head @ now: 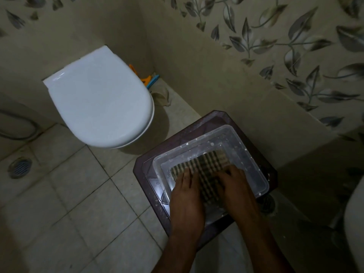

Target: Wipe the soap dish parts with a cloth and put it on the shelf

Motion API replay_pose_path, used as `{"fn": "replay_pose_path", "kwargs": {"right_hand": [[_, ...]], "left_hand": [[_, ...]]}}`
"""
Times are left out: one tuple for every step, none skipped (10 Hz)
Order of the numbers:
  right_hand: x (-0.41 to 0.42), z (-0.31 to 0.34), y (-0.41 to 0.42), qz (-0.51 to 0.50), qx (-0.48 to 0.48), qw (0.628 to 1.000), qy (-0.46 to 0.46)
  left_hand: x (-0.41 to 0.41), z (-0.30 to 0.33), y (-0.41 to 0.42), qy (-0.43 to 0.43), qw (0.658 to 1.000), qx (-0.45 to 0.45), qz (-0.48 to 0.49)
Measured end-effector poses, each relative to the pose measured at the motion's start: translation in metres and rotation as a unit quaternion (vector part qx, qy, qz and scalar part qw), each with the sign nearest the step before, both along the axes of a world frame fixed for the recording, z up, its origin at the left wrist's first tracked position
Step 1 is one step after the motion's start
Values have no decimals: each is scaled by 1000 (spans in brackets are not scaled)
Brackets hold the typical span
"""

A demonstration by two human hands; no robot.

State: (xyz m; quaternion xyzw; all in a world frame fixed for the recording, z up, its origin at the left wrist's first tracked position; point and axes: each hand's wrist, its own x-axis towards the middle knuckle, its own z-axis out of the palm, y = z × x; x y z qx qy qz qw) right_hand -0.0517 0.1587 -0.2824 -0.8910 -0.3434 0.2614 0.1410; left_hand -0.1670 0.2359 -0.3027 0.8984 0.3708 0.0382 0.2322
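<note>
A dim tiled bathroom: a dark plastic stool carries a clear rectangular tub holding the checked cloth. Left hand and right hand press it, each grip flat.

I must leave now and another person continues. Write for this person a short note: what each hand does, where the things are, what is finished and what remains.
Left hand: fingers flat on the cloth, pressing it down.
Right hand: also on the cloth; its fingertips are hidden, so the grip is unclear.
Things: the striped cloth lies inside a clear plastic tub, which sits on a dark stool beside the toilet. The tub has white specks on its rim. Any soap dish parts would be under the cloth and hands; none can be seen.
Done: cannot tell how much is wiped.
Left: finish wiping and put the dish on the shelf; no shelf is in view.
</note>
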Motion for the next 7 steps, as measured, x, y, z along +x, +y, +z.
{"fn": "replay_pose_path", "kwargs": {"right_hand": [[8,2,4,-7,32,999,-13],[10,-1,4,8,7,1000,-4],[10,-7,3,-36,21,999,26],[3,-5,3,-40,5,999,20],[-7,5,-3,-58,29,998,25],[-20,22,-6,-73,20,997,34],[-41,49,-7,-98,146,984,13]], "left_hand": [[-3,10,2,15,998,-53,19],[-1,9,4,35,995,-82,36],[-1,12,3,19,996,-72,40],[-2,15,2,12,996,-81,33],[-3,24,1,9,995,-90,32],[-5,47,3,-17,996,-82,31],[-8,91,-3,-119,992,-47,7]]}}
